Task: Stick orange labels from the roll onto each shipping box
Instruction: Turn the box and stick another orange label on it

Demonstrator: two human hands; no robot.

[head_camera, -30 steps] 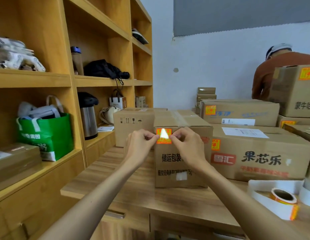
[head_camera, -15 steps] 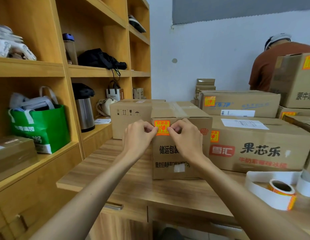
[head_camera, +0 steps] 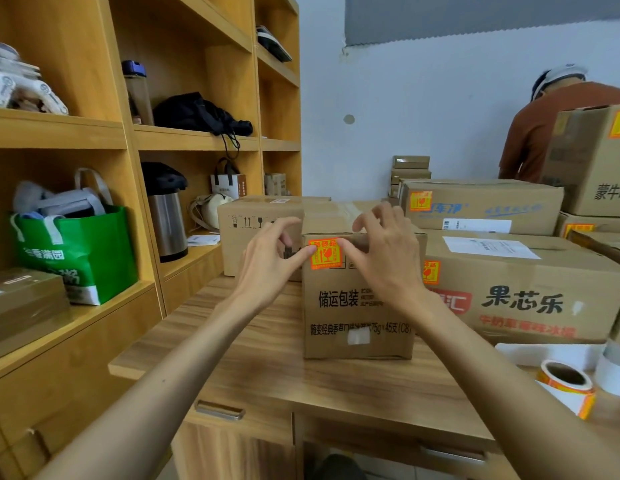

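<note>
1. Small shipping box (head_camera: 357,313) stands upright on the wooden desk (head_camera: 267,358), printed front toward the camera.
2. Orange label (head_camera: 325,253) lies flat on the box front, upper left corner, just under the top edge.
3. Left hand (head_camera: 270,258): thumb tip presses the label's left edge; the other fingers are loosely spread and hold nothing.
4. Right hand (head_camera: 388,258): thumb tip presses the label's upper right corner; fingers are fanned out above the box top. Whether they touch the cardboard is unclear from this angle.
5. Label roll (head_camera: 566,386) sits on the desk at lower right, well apart from both hands.
6. Large box (head_camera: 526,296), just beside the small one on its right, carries its own sticker (head_camera: 430,271) on its front.
7. Rear box (head_camera: 481,206) is also marked with an orange one.
</note>
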